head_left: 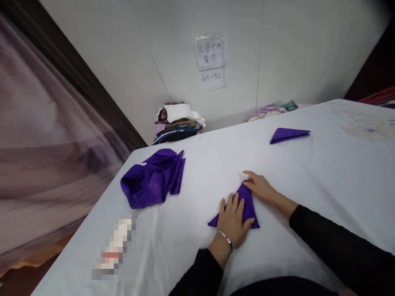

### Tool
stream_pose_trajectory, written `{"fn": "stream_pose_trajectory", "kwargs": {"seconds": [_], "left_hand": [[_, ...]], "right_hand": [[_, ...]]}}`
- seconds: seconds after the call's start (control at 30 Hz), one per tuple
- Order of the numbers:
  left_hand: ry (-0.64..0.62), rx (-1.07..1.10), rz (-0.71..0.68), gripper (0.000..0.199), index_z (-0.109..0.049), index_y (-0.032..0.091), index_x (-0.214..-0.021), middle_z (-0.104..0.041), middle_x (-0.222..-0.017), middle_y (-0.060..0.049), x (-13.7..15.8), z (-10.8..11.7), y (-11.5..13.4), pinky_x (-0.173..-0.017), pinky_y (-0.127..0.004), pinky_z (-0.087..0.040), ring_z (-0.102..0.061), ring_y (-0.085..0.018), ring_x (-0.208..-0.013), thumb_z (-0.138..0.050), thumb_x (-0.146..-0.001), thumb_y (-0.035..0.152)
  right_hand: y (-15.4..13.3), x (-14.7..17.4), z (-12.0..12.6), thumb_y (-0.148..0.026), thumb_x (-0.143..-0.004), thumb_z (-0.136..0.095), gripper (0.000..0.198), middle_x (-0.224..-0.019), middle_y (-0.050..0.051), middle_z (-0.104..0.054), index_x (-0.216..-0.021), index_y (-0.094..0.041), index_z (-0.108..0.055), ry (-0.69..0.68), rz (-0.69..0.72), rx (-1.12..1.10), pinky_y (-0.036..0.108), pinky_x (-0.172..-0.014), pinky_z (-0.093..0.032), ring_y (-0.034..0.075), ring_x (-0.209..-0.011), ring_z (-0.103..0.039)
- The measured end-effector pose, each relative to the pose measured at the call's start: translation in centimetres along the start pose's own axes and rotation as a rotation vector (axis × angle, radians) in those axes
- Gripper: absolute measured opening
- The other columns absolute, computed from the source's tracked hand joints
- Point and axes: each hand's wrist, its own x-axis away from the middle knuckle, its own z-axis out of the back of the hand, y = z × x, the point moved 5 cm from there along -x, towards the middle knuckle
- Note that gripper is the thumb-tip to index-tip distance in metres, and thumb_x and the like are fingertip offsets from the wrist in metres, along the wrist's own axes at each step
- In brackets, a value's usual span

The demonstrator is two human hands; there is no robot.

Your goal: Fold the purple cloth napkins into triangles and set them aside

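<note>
A purple cloth napkin (249,209), folded into a triangle, lies on the white-covered table with its tip pointing away from me. My left hand (233,222) rests flat on its middle, fingers spread and palm down. At the far tip, my right hand (258,187) pinches the corner between thumb and fingers. Part of the cloth is hidden under my left hand. Farther back on the right sits another purple napkin (288,134), folded into a narrow triangular shape. Crumpled purple cloths (151,181) are heaped to the left.
A blurred-out pale, long object (115,244) lies near the table's left edge. Behind the table (197,172) are a stack of folded fabrics (179,121) and more cloths (268,112). Handwritten paper signs (211,53) hang on the wall. Sheer curtain (46,144) drapes at left.
</note>
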Motion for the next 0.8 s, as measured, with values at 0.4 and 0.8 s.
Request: {"fn": "stream_pose_trajectory", "kwargs": {"seconds": [0.4,0.8], "left_hand": [[-0.014,0.047,0.028,0.066,-0.012,0.022,-0.143,-0.022,-0.148,-0.005,-0.1,0.5,0.9,-0.109,-0.053,-0.011,-0.012,-0.028,-0.135,-0.034,-0.087,0.05],[0.044,-0.022,0.285,0.068,-0.027,0.013,-0.138,-0.029,-0.144,-0.012,5.6,1.4,-3.7,-0.108,-0.05,-0.018,-0.017,-0.025,-0.135,-0.032,-0.086,0.056]], "right_hand": [[-6.1,4.6,-4.9,-0.048,-0.088,-0.035,0.055,-0.145,0.009,-0.029,-0.137,-0.022,-0.033,-0.28,0.479,0.284,0.052,-0.106,-0.014,0.027,-0.134,-0.018],[-2.7,2.9,-4.7,-0.054,-0.087,-0.033,0.058,-0.145,0.006,-0.029,-0.137,-0.025,-0.034,-0.173,0.413,0.46,0.049,-0.107,-0.012,0.025,-0.134,-0.017]]}}
